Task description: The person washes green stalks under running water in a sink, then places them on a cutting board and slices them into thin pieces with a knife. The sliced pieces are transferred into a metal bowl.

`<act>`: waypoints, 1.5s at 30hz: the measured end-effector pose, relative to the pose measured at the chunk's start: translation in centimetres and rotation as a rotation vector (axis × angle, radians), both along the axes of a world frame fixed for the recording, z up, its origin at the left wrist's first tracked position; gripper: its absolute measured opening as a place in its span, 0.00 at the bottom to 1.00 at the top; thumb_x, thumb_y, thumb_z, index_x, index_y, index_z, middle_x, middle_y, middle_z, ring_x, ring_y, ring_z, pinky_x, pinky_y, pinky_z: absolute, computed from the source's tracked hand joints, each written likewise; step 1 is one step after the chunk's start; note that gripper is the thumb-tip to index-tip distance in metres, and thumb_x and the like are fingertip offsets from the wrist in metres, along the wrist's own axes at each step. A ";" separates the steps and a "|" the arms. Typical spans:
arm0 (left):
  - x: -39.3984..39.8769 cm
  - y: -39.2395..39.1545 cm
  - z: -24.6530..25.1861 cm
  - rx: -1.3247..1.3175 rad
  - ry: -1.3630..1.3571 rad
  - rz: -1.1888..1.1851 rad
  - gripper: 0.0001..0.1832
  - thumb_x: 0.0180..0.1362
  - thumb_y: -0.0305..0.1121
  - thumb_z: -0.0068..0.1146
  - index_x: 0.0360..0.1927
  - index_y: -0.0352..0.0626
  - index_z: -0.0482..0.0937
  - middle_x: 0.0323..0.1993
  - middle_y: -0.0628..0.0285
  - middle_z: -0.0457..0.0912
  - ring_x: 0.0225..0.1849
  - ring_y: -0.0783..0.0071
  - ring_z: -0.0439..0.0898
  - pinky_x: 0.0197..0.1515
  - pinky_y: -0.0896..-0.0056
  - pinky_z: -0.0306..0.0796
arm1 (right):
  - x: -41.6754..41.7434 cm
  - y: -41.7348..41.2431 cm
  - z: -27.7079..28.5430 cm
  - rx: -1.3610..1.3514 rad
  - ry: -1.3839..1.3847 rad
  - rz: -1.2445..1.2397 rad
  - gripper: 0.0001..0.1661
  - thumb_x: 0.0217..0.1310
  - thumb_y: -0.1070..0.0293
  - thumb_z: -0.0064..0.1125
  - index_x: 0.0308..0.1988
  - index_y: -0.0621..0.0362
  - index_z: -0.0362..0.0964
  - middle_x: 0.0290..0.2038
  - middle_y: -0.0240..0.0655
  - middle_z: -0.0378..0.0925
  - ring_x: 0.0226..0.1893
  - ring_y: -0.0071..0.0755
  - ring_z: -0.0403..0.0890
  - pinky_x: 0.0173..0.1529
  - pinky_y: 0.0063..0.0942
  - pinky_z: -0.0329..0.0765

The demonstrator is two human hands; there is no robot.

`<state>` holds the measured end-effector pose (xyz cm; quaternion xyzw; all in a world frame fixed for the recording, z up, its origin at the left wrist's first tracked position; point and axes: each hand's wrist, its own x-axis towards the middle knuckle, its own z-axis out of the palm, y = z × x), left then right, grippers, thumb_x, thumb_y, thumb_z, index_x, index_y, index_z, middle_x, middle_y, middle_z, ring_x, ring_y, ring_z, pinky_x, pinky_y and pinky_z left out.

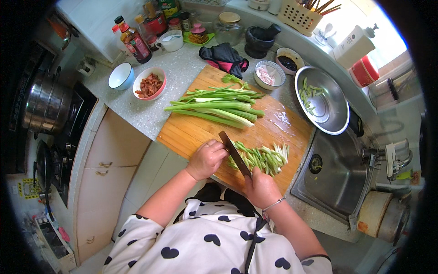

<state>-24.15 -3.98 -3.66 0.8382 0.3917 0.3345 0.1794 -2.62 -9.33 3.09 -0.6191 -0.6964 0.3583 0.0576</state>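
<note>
My right hand (261,188) is closed around the handle of a kitchen knife (235,154), whose blade slants up and left over the wooden cutting board (184,138). Close to the blade's left side, my left hand (208,158) has curled fingers near the board's front edge; whether it pins something under the fingertips is hidden. A pile of sliced green stalks (265,159) lies to the right of the blade. Farther back on the board rest long celery stalks (215,108), with a few leaves (232,79) behind them.
Right of the board are a steel basin (330,102) with green pieces inside and a sink (333,171). Behind stand a bowl of pale slices (270,84), a dark cloth (222,56) and a stone mortar (256,42). At left are a bowl of meat (160,92) and a blue bowl (118,85).
</note>
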 end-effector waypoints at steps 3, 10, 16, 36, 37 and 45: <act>-0.1 -0.2 -0.3 -0.012 0.000 0.008 0.07 0.45 0.21 0.58 0.30 0.40 0.78 0.32 0.58 0.77 0.37 0.57 0.76 0.43 0.60 0.73 | 0.1 0.2 -0.1 -0.022 -0.013 0.026 0.15 0.65 0.64 0.52 0.35 0.68 0.67 0.25 0.62 0.77 0.28 0.67 0.80 0.35 0.56 0.76; -0.4 0.2 -0.5 0.011 0.015 0.036 0.06 0.44 0.20 0.59 0.28 0.40 0.76 0.32 0.57 0.77 0.35 0.55 0.75 0.40 0.59 0.72 | -2.3 1.3 -0.7 -0.091 -0.109 -0.011 0.16 0.66 0.63 0.50 0.36 0.68 0.68 0.29 0.61 0.80 0.33 0.65 0.82 0.40 0.52 0.78; -0.1 0.2 0.4 -0.023 0.045 -0.039 0.07 0.47 0.22 0.58 0.31 0.40 0.77 0.34 0.58 0.76 0.39 0.56 0.75 0.44 0.58 0.71 | -2.0 2.0 -0.7 -0.062 -0.096 -0.029 0.14 0.65 0.65 0.50 0.36 0.68 0.68 0.30 0.62 0.79 0.34 0.65 0.82 0.40 0.52 0.78; 13.6 -1.5 0.4 -0.094 0.163 0.104 0.47 0.48 0.58 0.68 0.72 0.62 0.61 0.71 0.42 0.54 0.70 0.36 0.55 0.70 0.41 0.51 | 11.4 -4.2 -3.6 -0.381 0.593 -0.703 0.16 0.66 0.61 0.53 0.45 0.63 0.70 0.21 0.32 0.72 0.15 0.25 0.73 0.18 0.28 0.72; 14.4 -1.2 0.5 -0.083 0.151 0.110 0.46 0.49 0.57 0.68 0.71 0.62 0.62 0.71 0.42 0.55 0.70 0.36 0.56 0.70 0.41 0.52 | 11.3 -4.0 -4.0 -0.389 0.531 -0.648 0.16 0.66 0.61 0.53 0.44 0.64 0.71 0.23 0.36 0.75 0.17 0.32 0.77 0.21 0.33 0.75; 17.1 0.5 0.2 0.003 -0.132 0.163 0.21 0.52 0.40 0.66 0.49 0.46 0.80 0.58 0.50 0.73 0.59 0.47 0.69 0.63 0.51 0.63 | 7.9 -2.5 -4.4 -0.479 0.821 -0.598 0.10 0.70 0.63 0.50 0.39 0.59 0.66 0.20 0.29 0.68 0.13 0.25 0.69 0.17 0.28 0.70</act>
